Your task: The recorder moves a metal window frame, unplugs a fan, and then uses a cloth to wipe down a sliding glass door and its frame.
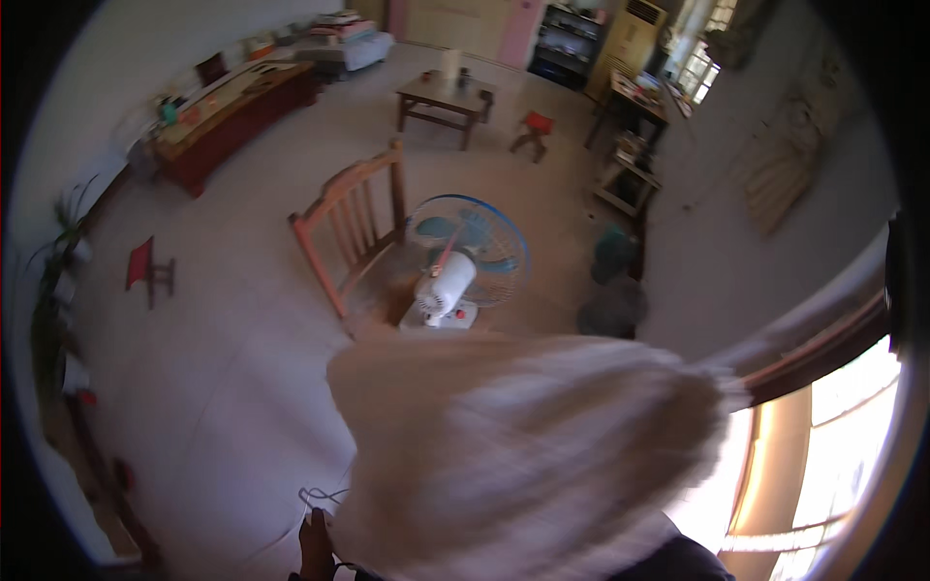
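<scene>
A large beige cloth [523, 455], smeared by motion, fills the lower middle of the view. At its lower left edge my left hand [315, 547] shows in part, with its fingers closed. A thin looped cord [320, 496] rises from those fingertips. My right hand is hidden; the cloth and a dark sleeve [678, 560] take up that side. Just beyond the cloth stands a white electric fan [448, 283] with blue blades and a round wire guard, on a wooden chair [354, 218].
Red-topped folding stools [141, 263] stand at left and farther back. A low table [441, 95] is at the far middle, a long wooden cabinet [232, 121] along the left wall. Potted plants [68, 228] line the left edge. A bright window [843, 455] is at lower right.
</scene>
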{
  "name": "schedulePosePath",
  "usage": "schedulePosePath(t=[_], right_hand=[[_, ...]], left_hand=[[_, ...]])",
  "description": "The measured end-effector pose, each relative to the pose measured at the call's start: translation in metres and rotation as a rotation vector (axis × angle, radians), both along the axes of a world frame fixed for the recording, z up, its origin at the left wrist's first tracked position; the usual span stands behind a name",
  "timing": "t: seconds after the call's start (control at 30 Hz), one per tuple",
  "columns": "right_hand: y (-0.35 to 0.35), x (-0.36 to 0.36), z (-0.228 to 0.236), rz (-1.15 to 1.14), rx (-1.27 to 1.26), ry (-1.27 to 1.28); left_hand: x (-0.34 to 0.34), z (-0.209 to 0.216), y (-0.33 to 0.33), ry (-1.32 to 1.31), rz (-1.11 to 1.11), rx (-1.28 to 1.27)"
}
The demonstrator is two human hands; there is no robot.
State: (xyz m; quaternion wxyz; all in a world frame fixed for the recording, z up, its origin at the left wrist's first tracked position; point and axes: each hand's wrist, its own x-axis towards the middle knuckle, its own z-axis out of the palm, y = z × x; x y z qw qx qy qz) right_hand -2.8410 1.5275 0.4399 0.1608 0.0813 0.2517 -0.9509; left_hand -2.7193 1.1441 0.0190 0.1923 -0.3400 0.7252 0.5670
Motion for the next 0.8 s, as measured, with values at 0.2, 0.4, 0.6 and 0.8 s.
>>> schedulePosePath(t=[0.2, 0.4, 0.6, 0.8], right_hand=[[-0.005, 0.084, 0.014, 0.211, -0.061, 0.214], [0.022, 0.156, 0.010, 0.533, -0.297, 0.053], [0.085, 0.199, 0.025, 1.003, -0.546, 0.367], [0.107, 0.235, 0.037, 1.411, -0.729, 0.614]], left_hand=[[0.028, 0.033, 0.045, 0.035, 0.174, 0.196], [0.093, 0.046, 0.118, 0.095, 0.333, 0.146], [0.162, 0.080, 0.214, 0.226, 0.454, 0.194], [0.253, 0.107, 0.276, 0.268, 0.635, 0.196]])
